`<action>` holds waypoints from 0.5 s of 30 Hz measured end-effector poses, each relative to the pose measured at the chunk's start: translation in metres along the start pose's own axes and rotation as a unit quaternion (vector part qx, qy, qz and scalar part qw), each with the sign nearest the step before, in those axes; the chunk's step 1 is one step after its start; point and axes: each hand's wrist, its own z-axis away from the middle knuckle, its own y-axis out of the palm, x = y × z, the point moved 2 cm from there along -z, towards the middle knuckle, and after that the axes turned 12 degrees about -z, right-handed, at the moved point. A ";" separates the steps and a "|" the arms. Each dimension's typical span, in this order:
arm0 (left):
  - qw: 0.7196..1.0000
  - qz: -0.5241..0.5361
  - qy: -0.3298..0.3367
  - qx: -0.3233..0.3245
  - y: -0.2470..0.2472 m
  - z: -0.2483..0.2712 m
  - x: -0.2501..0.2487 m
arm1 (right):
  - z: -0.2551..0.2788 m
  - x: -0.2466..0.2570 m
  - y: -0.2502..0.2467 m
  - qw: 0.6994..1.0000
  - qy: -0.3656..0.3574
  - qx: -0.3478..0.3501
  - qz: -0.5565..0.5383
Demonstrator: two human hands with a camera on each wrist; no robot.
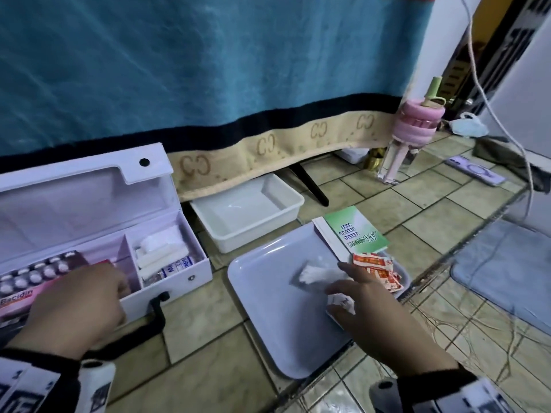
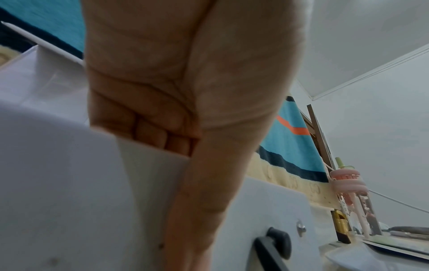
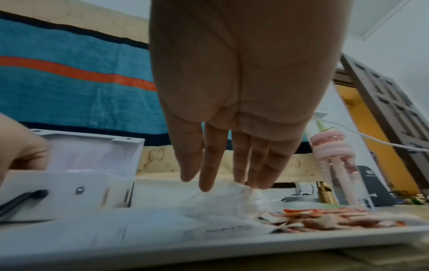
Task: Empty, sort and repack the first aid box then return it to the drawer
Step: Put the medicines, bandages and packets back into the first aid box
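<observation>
The white first aid box (image 1: 179, 281) stands open on the tiled floor at left, lid up. Its left compartment holds a blister pack (image 1: 35, 275) and a pink Bacidin carton (image 1: 18, 302); the right one holds gauze rolls (image 1: 161, 248). My left hand (image 1: 119, 286) dips into the left compartment beside the divider, and the box wall (image 2: 58, 183) hides its fingertips (image 2: 162, 135). My right hand (image 1: 348, 286) hovers with straight fingers (image 3: 209, 174) over a clear bag of cotton (image 1: 310, 275) on the white tray (image 1: 268, 323). Orange sachets (image 1: 378, 269) and a small white sachet (image 1: 340, 302) also lie there.
A green booklet (image 1: 354, 231) overlaps the tray's far corner. An empty white bin (image 1: 247, 216) sits behind, under the hanging blue blanket (image 1: 208, 70). A pink-capped clear bottle (image 1: 414, 135), a white cable (image 1: 492, 114) and a grey mat (image 1: 504, 263) are to the right.
</observation>
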 end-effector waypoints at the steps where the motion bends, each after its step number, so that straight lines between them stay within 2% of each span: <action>1: 1.000 0.000 -0.001 -0.001 0.000 0.000 0.000 | -0.002 0.003 0.004 1.000 0.009 0.016 0.014; 3: 1.000 -0.005 -0.007 -0.002 -0.001 0.000 0.000 | -0.007 0.009 0.013 0.998 0.007 0.046 0.035; 8: 1.000 0.012 -0.011 0.009 -0.001 0.001 0.000 | -0.011 0.024 0.026 0.996 -0.059 0.070 0.021; 12: 0.999 0.031 -0.019 0.013 -0.005 0.003 0.000 | -0.017 0.037 0.029 0.994 -0.100 0.052 0.002; 15: 0.999 0.030 -0.015 0.018 -0.008 0.005 -0.002 | -0.025 0.039 0.039 0.994 -0.091 0.058 0.016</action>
